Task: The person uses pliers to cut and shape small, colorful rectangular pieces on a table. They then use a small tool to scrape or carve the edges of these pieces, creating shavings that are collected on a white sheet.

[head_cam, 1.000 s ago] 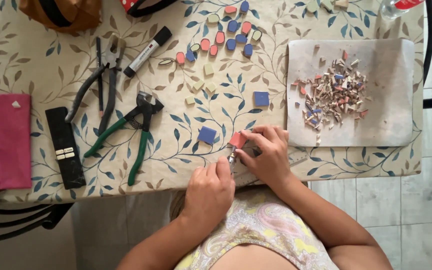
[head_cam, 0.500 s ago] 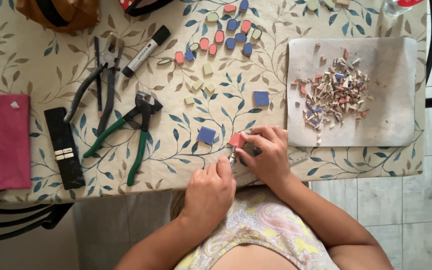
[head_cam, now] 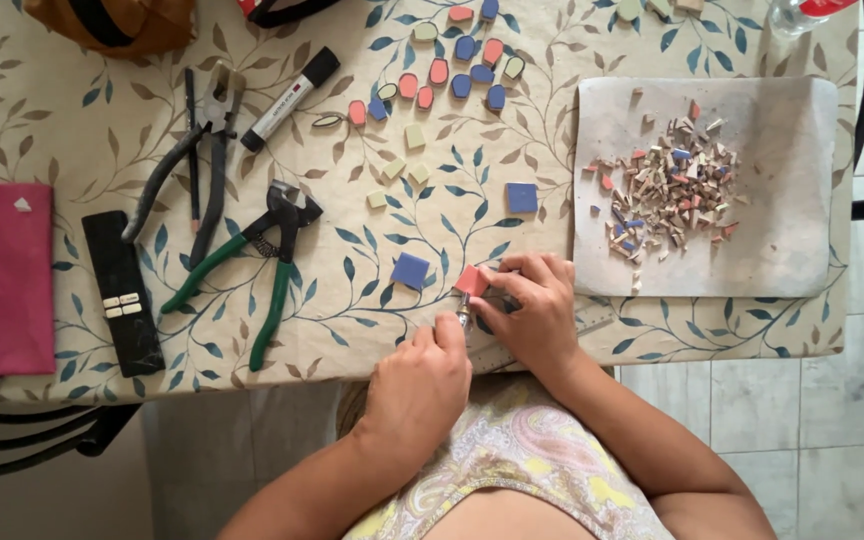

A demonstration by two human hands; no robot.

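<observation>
Right hand (head_cam: 537, 310) pinches a small red tile (head_cam: 472, 280) at the desk's (head_cam: 352, 260) near edge. Left hand (head_cam: 422, 385) closes on a thin metal tool (head_cam: 463, 313) touching it. I judge scoring under way; blue tile (head_cam: 411, 270) just beside.

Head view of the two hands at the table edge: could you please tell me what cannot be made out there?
- Small metal tool: mostly hidden inside the left hand; kind unclear.
- Small red square tile: far side covered by the right hand.
- Brown bag: cut off by the top edge.
</observation>
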